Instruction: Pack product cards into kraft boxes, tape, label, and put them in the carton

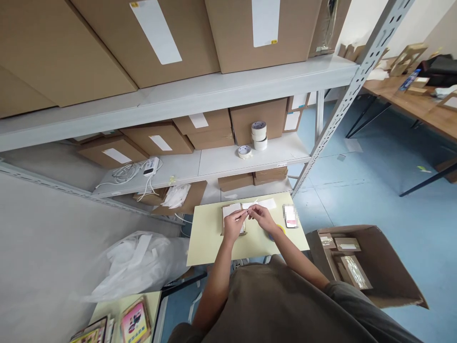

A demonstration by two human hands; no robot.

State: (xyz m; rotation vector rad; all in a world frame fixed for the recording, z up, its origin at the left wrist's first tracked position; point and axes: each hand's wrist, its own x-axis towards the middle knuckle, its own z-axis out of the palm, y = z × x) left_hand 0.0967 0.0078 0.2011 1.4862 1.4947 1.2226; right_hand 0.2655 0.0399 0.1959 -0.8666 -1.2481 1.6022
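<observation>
Over a small pale-yellow table (pixel 207 243), my left hand (pixel 233 225) and my right hand (pixel 263 218) meet with fingertips pinched together. A thin white strip (pixel 255 202) shows at the fingertips; whether it is a label or plain paper is too small to tell. Below my left hand lies a small cardboard piece (pixel 223 224) with white paper (pixel 231 208) on it, partly hidden by the hands. White paper slips (pixel 267 203) lie just beyond my right hand. A yellow-rimmed tape roll (pixel 281 228) is partly covered by my right forearm.
A phone (pixel 291 220) lies at the table's right side. An open carton (pixel 389 271) holding small boxes stands right. Metal shelving (pixel 228 93) with cartons, tape rolls (pixel 259 133) and a power strip (pixel 151 166) rises ahead. A plastic bag (pixel 143 262) and books (pixel 134 321) are left.
</observation>
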